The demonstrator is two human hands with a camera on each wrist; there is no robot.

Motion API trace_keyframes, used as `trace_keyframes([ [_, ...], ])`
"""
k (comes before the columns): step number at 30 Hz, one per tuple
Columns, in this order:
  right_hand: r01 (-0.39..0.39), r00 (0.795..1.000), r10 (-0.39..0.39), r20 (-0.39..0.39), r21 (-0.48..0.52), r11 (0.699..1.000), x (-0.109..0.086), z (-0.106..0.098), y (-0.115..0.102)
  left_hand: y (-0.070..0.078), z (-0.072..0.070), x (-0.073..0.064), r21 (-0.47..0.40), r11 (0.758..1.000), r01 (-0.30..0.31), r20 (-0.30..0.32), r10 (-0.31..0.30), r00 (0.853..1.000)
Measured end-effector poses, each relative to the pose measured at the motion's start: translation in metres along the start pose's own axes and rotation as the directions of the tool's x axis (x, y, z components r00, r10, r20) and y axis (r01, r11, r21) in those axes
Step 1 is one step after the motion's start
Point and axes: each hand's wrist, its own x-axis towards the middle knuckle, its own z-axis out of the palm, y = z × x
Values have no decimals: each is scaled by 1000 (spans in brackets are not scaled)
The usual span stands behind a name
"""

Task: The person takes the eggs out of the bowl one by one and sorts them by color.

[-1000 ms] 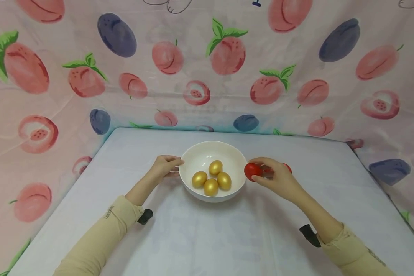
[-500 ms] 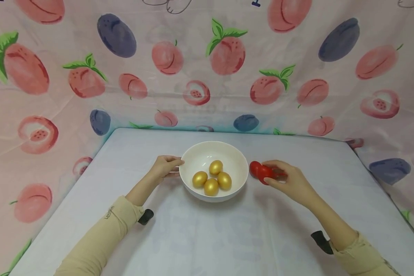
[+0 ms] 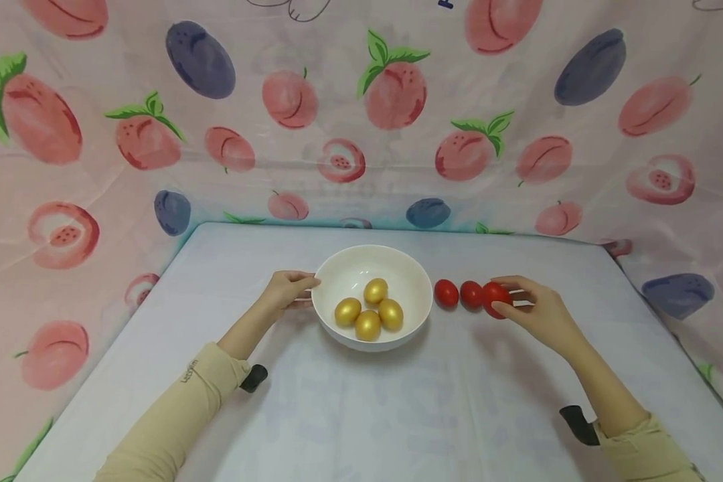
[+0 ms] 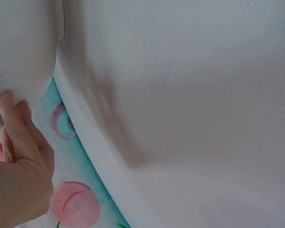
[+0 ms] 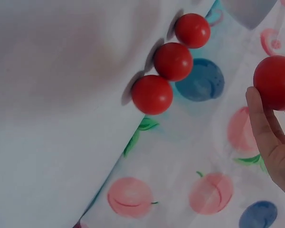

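The white bowl (image 3: 373,345) stands mid-table with several gold eggs (image 3: 367,325) inside. My left hand (image 3: 286,293) grips its left rim, thumb on the edge and fingers along the outer wall; the left wrist view shows fingers against the bowl (image 4: 19,47). Right of the bowl, my right hand (image 3: 542,311) holds a red egg (image 3: 495,299) between thumb and fingers. Two more red eggs (image 3: 446,294) lie in a row by the bowl in the head view. The right wrist view shows three on the table, the nearest red egg (image 5: 152,94) being hidden behind the held one from above.
A white cloth covers the table (image 3: 337,415). Behind and at the sides hangs a fruit-print curtain (image 3: 337,87). Black wrist straps (image 3: 254,379) show below both sleeves.
My right hand has moved right, away from the bowl's rim, with the red egg in its fingers, uncovering red eggs on the table. The left hand and bowl stay put.
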Motion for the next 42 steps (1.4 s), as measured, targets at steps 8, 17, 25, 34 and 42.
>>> trace_keyframes([
  [8, -36, 999, 36, -6, -34, 999, 3, -7, 20, 1, -1, 0, -10, 1000, 1, 2, -1, 1000],
  [17, -98, 995, 95, -37, -67, 993, 7, -15, 40, 2, -1, -1, -7, 1000, 9, 3, -9, 1000],
  [25, -130, 992, 129, -14, -74, 989, 16, -19, 54, 2, -3, -2, 2, 1000, -1, 6, 1, 1000],
  [34, -197, 977, 203, 68, -88, 976, 30, -21, 74, 0, -2, -1, -7, 1000, -2, 14, 2, 1000],
  [42, -236, 955, 250, 158, -99, 967, 41, -20, 87, 0, 0, 0, -22, 1000, 6, 19, -6, 1000],
])
